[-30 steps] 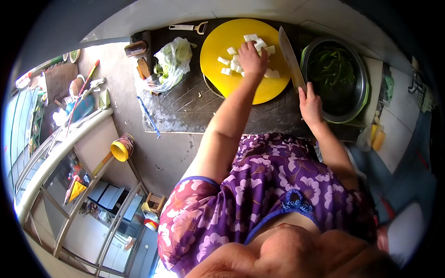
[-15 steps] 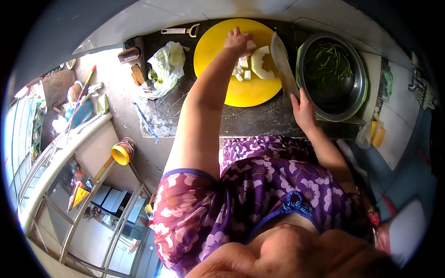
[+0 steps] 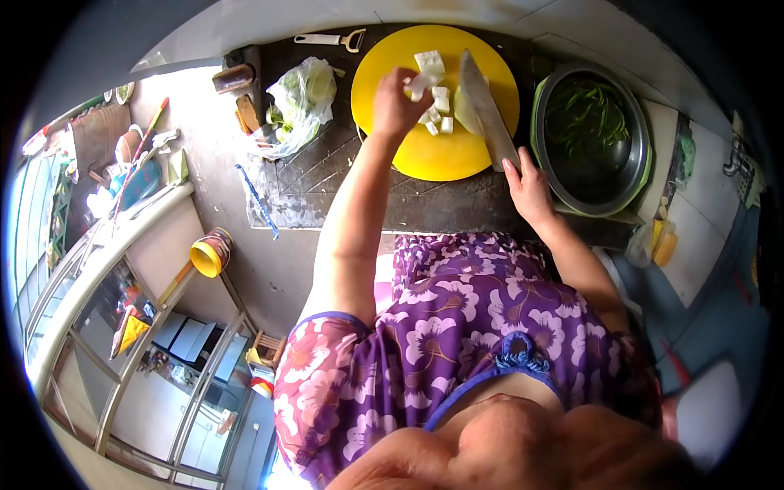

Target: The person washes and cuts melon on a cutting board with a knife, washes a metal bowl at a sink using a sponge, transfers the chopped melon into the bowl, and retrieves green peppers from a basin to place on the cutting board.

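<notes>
My left hand (image 3: pixel 396 108) is over the left half of the round yellow board (image 3: pixel 447 159), its fingers closed round some blurred white pieces. Several white cubes (image 3: pixel 441 100) lie just to the right of it, with a larger white block (image 3: pixel 429 62) above them near the far edge. My right hand (image 3: pixel 532 193) grips the lower end of a large knife (image 3: pixel 485 110). The broad blade points away from me over the right side of the board and partly hides a pale green-white chunk (image 3: pixel 465 110).
Right of the board stands a dark metal basin (image 3: pixel 563 192) with green strips (image 3: pixel 590 118) in it. On the left are a plastic bag of vegetables (image 3: pixel 300 106) and a white-handled peeler (image 3: pixel 318 38). A tap (image 3: pixel 735 159) is at the far right.
My left hand went from the cubes to the board's far left part, then came back nearer with white pieces in its fingers. The knife has shifted left, over the pale chunk.
</notes>
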{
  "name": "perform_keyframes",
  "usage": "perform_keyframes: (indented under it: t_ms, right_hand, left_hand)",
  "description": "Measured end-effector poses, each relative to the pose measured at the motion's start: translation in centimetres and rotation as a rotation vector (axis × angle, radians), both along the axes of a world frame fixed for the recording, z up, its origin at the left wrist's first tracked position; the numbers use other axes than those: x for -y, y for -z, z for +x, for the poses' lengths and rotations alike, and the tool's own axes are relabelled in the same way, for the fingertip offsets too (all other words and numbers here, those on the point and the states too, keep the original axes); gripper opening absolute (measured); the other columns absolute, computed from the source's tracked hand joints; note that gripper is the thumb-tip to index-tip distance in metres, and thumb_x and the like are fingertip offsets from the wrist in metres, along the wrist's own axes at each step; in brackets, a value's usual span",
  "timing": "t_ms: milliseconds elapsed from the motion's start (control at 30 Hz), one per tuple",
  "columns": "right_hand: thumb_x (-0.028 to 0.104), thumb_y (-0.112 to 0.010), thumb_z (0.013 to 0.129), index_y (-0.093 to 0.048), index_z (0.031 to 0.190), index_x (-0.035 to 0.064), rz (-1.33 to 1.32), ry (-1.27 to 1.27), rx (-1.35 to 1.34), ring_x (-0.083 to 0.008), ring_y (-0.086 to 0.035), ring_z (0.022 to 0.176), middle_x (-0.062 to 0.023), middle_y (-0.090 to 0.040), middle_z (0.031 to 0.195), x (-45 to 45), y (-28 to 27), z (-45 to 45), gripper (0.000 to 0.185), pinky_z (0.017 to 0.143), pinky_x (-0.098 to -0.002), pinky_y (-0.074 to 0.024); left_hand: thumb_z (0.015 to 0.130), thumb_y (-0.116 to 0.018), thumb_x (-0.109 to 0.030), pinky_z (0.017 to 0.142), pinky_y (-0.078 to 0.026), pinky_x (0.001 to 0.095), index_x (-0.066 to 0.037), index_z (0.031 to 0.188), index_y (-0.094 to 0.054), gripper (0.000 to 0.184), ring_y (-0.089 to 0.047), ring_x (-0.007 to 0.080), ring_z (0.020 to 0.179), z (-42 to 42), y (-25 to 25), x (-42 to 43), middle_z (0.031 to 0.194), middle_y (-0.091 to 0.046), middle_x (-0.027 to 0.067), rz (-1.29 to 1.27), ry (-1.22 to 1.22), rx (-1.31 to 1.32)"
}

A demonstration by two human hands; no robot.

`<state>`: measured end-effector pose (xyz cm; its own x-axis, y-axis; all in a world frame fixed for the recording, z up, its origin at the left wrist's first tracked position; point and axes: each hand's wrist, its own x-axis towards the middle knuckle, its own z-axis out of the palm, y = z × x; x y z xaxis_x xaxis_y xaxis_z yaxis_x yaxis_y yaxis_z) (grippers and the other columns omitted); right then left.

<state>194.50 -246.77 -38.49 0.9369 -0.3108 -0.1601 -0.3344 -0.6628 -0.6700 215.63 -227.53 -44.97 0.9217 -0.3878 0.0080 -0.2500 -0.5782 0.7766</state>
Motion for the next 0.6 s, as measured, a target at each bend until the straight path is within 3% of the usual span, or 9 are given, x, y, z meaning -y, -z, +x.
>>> perform_keyframes:
  t_ms: [167, 333, 433, 600]
  right_hand:
    - [0.022, -0.053, 0.095, -0.050, 0.105, 0.0058, 0.019, -0.230, -0.148, -0.0406, -0.060, 0.060, -0.0194, -0.060, 0.063, -1.6, -0.4, 0.1, 0.019, 0.051, -0.0501, -0.0454]
    - [0.021, -0.048, 0.095, -0.048, 0.107, 0.0065, -0.082, -0.446, -0.293, -0.0393, -0.063, 0.063, -0.0191, -0.062, 0.068, -3.3, -0.5, 0.8, 0.018, 0.055, -0.0495, -0.0500]
    - [0.019, -0.048, 0.095, -0.048, 0.110, 0.0062, -0.112, -0.491, -0.290, -0.0387, -0.063, 0.065, -0.0189, -0.063, 0.068, -3.8, -0.2, 1.1, 0.020, 0.058, -0.0487, -0.0516]
    - [0.006, -0.047, 0.087, -0.043, 0.125, -0.0003, -0.131, -0.584, -0.509, -0.0394, -0.065, 0.075, -0.0239, -0.065, 0.078, -4.1, 0.0, 1.9, 0.039, 0.068, -0.0486, -0.0530]
  left_hand:
    - [0.066, -0.075, -0.012, 0.060, -0.053, 0.0301, -0.001, 0.090, -0.059, 0.031, -0.062, 0.0204, 0.065, -9.7, -0.6, -4.9, 0.088, -0.058, 0.0134, 0.040, -0.182, -0.154]
    - [0.070, -0.072, -0.006, 0.064, -0.054, 0.0294, 0.000, 0.095, -0.058, 0.029, -0.063, 0.0195, 0.067, -13.1, 2.7, -5.1, 0.095, -0.054, 0.0126, -0.012, -0.354, -0.177]
    - [0.071, -0.070, -0.004, 0.064, -0.053, 0.0312, -0.001, 0.098, -0.057, 0.030, -0.062, 0.0203, 0.068, -13.7, 2.8, -5.3, 0.097, -0.053, 0.0126, -0.136, -0.364, -0.201]
    - [0.073, -0.067, -0.002, 0.065, -0.053, 0.0300, 0.000, 0.094, -0.057, 0.023, -0.063, 0.0198, 0.067, -13.4, 2.8, -5.7, 0.092, -0.055, 0.0122, -0.189, -0.357, -0.168]
